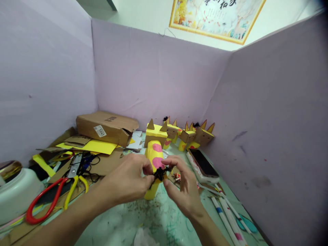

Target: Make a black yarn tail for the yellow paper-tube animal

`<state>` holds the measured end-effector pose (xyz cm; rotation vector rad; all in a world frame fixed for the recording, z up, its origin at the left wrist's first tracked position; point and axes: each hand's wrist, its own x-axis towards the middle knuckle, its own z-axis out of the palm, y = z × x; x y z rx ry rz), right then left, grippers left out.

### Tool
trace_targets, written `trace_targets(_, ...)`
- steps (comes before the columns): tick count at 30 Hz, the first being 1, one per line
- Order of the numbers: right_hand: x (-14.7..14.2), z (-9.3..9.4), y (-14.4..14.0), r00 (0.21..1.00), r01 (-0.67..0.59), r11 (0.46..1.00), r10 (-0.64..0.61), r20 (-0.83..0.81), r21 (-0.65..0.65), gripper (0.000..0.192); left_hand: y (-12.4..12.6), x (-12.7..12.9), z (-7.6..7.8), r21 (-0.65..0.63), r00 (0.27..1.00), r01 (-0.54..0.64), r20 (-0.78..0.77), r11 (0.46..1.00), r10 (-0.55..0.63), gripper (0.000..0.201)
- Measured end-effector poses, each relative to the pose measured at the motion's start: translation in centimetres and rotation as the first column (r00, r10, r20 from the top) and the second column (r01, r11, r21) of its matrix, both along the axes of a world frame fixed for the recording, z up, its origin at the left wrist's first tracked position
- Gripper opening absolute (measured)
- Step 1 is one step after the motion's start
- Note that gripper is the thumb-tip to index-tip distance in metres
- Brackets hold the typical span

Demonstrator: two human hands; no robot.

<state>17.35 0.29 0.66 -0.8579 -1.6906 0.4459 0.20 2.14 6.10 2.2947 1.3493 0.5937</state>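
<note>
A yellow cardboard animal figure (155, 155) with pink spots stands in front of me, its eared head end pointing away. A fluffy tuft of black yarn (160, 173) is at its near end. My left hand (130, 176) pinches the left side of this tuft between thumb and forefinger. On the other side, my right hand (183, 184) has its forefinger against the tuft, with the thumb apart below it. Where the tuft meets the body is partly hidden by the fingers.
Several similar animal figures (188, 136) stand at the back right. A phone (203, 163) lies on a white box, near markers (225, 218). At left are red-handled scissors (48, 205), yellow-handled pliers (74, 188), cardboard scraps, a brown box (107, 126) and a white jar (17, 194). Lilac panels surround the table.
</note>
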Motion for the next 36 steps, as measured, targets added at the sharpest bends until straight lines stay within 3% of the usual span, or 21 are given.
trace_targets(2,0.0,0.0,0.0,0.995,0.002,0.999,-0.006,0.096,0.047,0.036,-0.2,0.3,-0.2,0.011,1.000,0.006,0.010,1.000,-0.007,0.014)
trace_targets(6,0.1,0.0,-0.5,0.983,0.074,0.985,-0.099,0.157,0.158,0.018,-0.9,-0.1,0.2,-0.017,0.994,0.077,0.077,0.997,-0.076,0.012)
trace_targets(10,0.8,-0.6,-2.2,0.965,0.060,0.990,-0.090,0.245,0.128,0.010,-1.5,-1.1,0.5,-0.111,0.990,0.130,0.074,0.985,-0.123,0.013)
trace_targets(12,1.5,-1.2,-3.1,0.948,0.023,0.985,-0.075,0.311,0.168,0.007,-1.4,-1.4,0.3,-0.154,0.991,0.105,0.099,0.983,-0.090,0.017)
trace_targets(14,2.5,-1.9,-3.6,0.935,-0.059,0.963,-0.038,0.352,0.261,0.024,-1.1,-1.5,-0.1,-0.149,0.991,0.033,0.132,0.988,-0.013,0.019)
trace_targets(16,3.4,-2.1,-3.6,0.955,-0.061,0.931,-0.051,0.292,0.360,0.033,-0.6,-1.5,-0.4,-0.094,0.986,-0.053,0.155,0.994,0.067,0.018)
trace_targets(17,3.7,-2.0,-3.4,0.972,-0.002,0.920,-0.091,0.218,0.392,0.031,-0.4,-1.4,-0.6,-0.051,0.983,-0.085,0.161,0.995,0.092,0.017)
trace_targets(19,4.1,-1.3,-2.6,0.972,0.187,0.913,-0.225,0.066,0.362,0.016,-0.1,-1.3,-1.1,0.045,0.983,-0.092,0.165,0.995,0.084,0.014)
trace_targets(21,4.0,-0.5,-1.5,0.944,0.300,0.916,-0.324,0.053,0.267,0.010,0.0,-1.1,-1.6,0.120,0.988,-0.003,0.153,0.993,-0.016,0.019)
trace_targets(24,3.0,0.0,0.2,0.953,0.207,0.961,-0.240,0.185,0.182,0.026,0.1,-0.6,-2.2,0.156,0.979,0.116,0.150,0.981,-0.140,0.032)
trace_targets(27,2.1,-0.7,1.1,0.970,0.079,0.975,-0.123,0.207,0.210,0.028,-0.1,0.0,-2.4,0.169,0.968,0.150,0.176,0.974,-0.179,0.034)
trace_targets(32,1.3,-1.6,0.5,0.987,0.067,0.972,-0.097,0.125,0.226,0.016,-0.5,1.1,-2.1,0.168,0.933,0.164,0.294,0.972,-0.208,0.015)
trace_targets(36,0.7,-0.1,-0.2,0.995,0.066,0.986,-0.077,0.064,0.152,0.013,-0.5,1.6,-2.0,0.074,0.879,0.156,0.444,0.985,-0.173,0.010)
